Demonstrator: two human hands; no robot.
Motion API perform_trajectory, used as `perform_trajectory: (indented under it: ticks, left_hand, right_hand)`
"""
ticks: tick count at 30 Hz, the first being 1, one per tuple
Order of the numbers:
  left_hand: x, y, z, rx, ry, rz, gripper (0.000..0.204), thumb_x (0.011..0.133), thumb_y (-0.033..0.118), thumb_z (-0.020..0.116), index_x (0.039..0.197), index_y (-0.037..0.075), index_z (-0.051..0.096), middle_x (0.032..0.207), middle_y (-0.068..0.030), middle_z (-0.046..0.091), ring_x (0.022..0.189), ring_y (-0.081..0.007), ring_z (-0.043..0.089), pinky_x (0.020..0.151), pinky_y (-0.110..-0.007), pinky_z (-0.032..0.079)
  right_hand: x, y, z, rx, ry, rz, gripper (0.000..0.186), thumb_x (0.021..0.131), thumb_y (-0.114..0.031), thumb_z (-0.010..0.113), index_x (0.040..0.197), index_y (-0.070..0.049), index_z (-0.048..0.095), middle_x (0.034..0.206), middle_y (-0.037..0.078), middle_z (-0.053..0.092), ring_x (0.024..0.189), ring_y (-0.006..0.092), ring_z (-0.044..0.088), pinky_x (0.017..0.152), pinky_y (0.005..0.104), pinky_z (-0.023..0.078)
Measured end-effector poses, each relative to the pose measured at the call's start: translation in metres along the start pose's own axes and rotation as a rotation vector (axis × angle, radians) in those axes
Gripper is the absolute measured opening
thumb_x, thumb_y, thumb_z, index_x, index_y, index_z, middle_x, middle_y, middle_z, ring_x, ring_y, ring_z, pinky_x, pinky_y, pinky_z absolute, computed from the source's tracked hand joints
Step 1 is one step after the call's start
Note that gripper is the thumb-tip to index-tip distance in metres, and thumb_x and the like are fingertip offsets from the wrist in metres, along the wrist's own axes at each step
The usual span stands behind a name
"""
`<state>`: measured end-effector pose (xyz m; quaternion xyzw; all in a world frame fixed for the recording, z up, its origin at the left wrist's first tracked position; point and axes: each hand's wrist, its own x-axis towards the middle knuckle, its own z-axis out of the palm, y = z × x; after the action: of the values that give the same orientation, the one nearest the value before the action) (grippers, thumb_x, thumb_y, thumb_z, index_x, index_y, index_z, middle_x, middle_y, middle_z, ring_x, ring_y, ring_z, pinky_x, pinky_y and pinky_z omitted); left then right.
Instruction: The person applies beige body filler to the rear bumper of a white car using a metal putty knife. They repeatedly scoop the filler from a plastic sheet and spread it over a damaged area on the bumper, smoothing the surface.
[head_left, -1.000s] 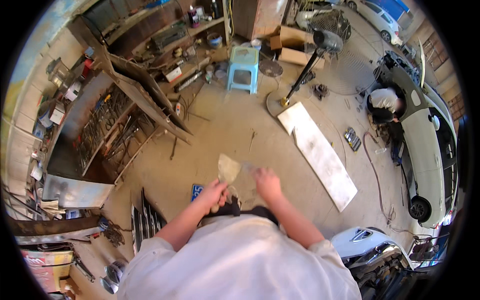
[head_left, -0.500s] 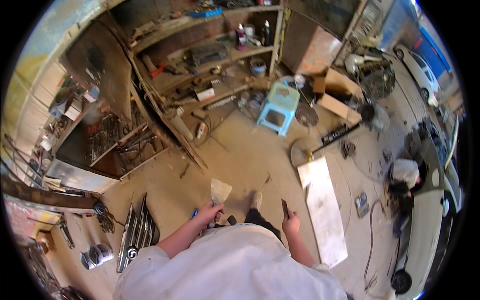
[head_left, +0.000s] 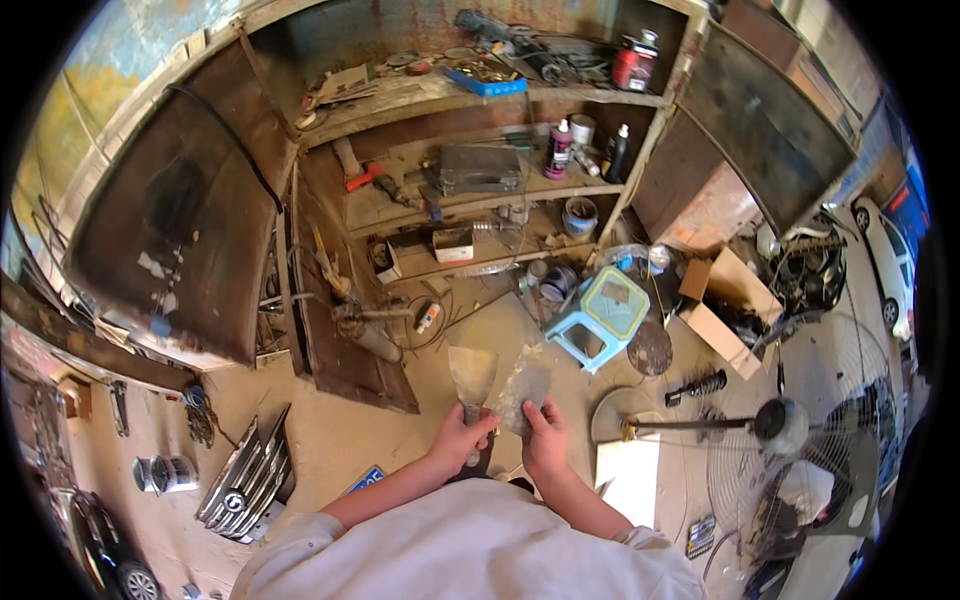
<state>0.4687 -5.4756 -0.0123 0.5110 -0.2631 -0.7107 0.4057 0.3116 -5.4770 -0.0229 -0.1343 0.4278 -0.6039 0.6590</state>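
Observation:
My left hand [head_left: 462, 440] is closed round the handle of a putty knife [head_left: 472, 372], its wide pale blade pointing up and away from me. Close beside it, my right hand [head_left: 545, 442] grips a thin grey plate [head_left: 527, 385] by its near edge, thumb on top. Pale, crusty residue lines the plate's left side. The blade and the plate stand side by side in front of my chest; a narrow gap shows between them at the top. Part of the putty knife's handle is hidden in my fingers.
Ahead stands an open metal cabinet [head_left: 420, 225] with bottles, tins and tools. A blue stool [head_left: 600, 318] and cardboard box [head_left: 735, 300] stand front right. Right of me are a standing fan [head_left: 780, 425], a white panel [head_left: 628, 470] and a crouching person [head_left: 800, 495]. A car grille [head_left: 245, 480] lies left.
The cabinet and stool appear nearer and the view has turned toward the right. My right hand has moved inward, bringing the plate beside the putty knife, its broad face now showing.

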Motion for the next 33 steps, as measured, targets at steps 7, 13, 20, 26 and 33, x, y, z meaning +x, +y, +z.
perform_trajectory:
  ticks: [7, 13, 20, 26, 33]
  left_hand:
    - [0.098, 0.076, -0.032, 0.036, 0.109, 0.026, 0.035, 0.082, 0.017, 0.073, 0.104, 0.004, 0.050, 0.069, -0.0012, 0.055, 0.053, -0.0088, 0.049, 0.045, -0.025, 0.040]
    - [0.149, 0.110, -0.047, 0.064, 0.167, 0.145, 0.038, 0.081, 0.014, 0.073, 0.109, 0.003, 0.051, 0.080, -0.0018, 0.059, 0.058, -0.0074, 0.051, 0.049, -0.024, 0.042]
    - [0.154, 0.187, -0.034, -0.072, 0.189, 0.185, 0.040, 0.083, 0.018, 0.073, 0.110, -0.001, 0.051, 0.094, -0.0067, 0.061, 0.081, -0.0095, 0.055, 0.071, -0.026, 0.047]
    - [0.147, 0.224, -0.051, 0.093, 0.484, 0.374, 0.044, 0.079, 0.012, 0.076, 0.114, -0.002, 0.052, 0.103, -0.0071, 0.061, 0.094, -0.0119, 0.057, 0.083, -0.027, 0.047]
    - [0.124, 0.256, -0.035, -0.178, 0.797, 0.251, 0.045, 0.077, 0.001, 0.076, 0.115, -0.001, 0.052, 0.104, -0.0065, 0.062, 0.095, -0.0120, 0.058, 0.083, -0.030, 0.050]
  right_hand:
    - [0.121, -0.017, 0.035, -0.316, -0.017, 0.175, 0.038, 0.090, -0.015, 0.063, 0.125, -0.003, 0.053, 0.109, 0.007, 0.061, 0.096, 0.0170, 0.058, 0.083, 0.0299, 0.046]
    - [0.235, -0.034, 0.015, -0.851, 0.092, 0.100, 0.022, 0.086, -0.022, 0.068, 0.094, -0.002, 0.067, 0.080, 0.003, 0.063, 0.072, 0.0117, 0.058, 0.066, 0.0252, 0.047]
    - [0.377, -0.018, 0.016, -1.482, -0.040, -0.140, 0.042, 0.087, -0.039, 0.061, 0.077, 0.000, 0.069, 0.069, 0.019, 0.066, 0.068, 0.0289, 0.064, 0.064, 0.0389, 0.048]
    - [0.525, 0.016, 0.182, -1.421, -0.672, -0.618, 0.023, 0.089, -0.025, 0.063, 0.094, -0.003, 0.066, 0.082, 0.015, 0.064, 0.071, 0.0263, 0.065, 0.062, 0.0358, 0.052]
    - [0.739, 0.132, 0.323, -1.809, -0.800, -1.378, 0.033, 0.081, -0.026, 0.063, 0.106, -0.005, 0.064, 0.099, 0.020, 0.065, 0.091, 0.0366, 0.062, 0.078, 0.0422, 0.052]
